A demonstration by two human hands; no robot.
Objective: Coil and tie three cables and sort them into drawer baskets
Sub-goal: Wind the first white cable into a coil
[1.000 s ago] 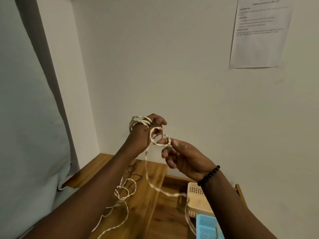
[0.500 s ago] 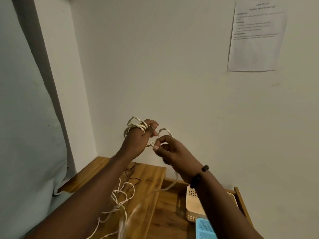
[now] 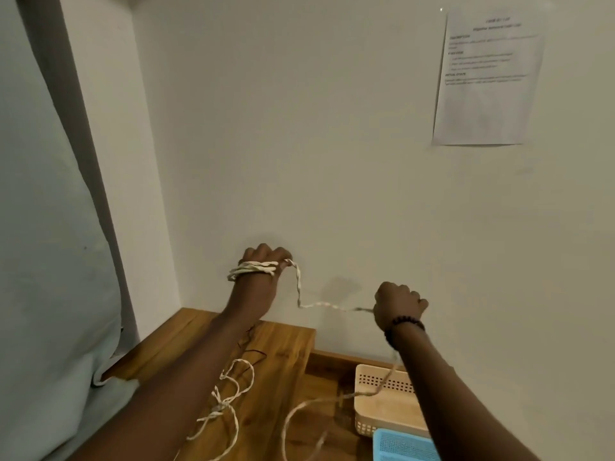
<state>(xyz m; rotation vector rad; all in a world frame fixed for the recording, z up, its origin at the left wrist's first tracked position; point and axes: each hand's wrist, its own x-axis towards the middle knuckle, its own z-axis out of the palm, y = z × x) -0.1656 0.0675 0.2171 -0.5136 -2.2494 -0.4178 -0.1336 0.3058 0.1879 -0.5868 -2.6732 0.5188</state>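
Observation:
A white twisted cable [image 3: 299,287] is wound in several turns around my left hand [image 3: 263,271], which is raised in a fist before the wall. From there the cable runs right to my right hand [image 3: 397,302], which grips it in a fist. Its loose tail hangs down and loops over the wooden top [image 3: 283,347]. More white cable [image 3: 233,394] lies tangled on the wood under my left forearm, with a thin dark cable [image 3: 253,354] beside it. A beige perforated basket [image 3: 386,384] and a blue basket [image 3: 402,447] sit at the lower right.
A white wall stands close behind the hands, with a printed sheet of paper [image 3: 486,78] taped at the upper right. A pale cloth or cushion [image 3: 50,261] fills the left side. The wooden top steps down to a lower level [image 3: 322,374] holding the baskets.
My hands were close together working a small loop; my right hand has pulled away to the right, drawing the cable out between them. The tail below has swung.

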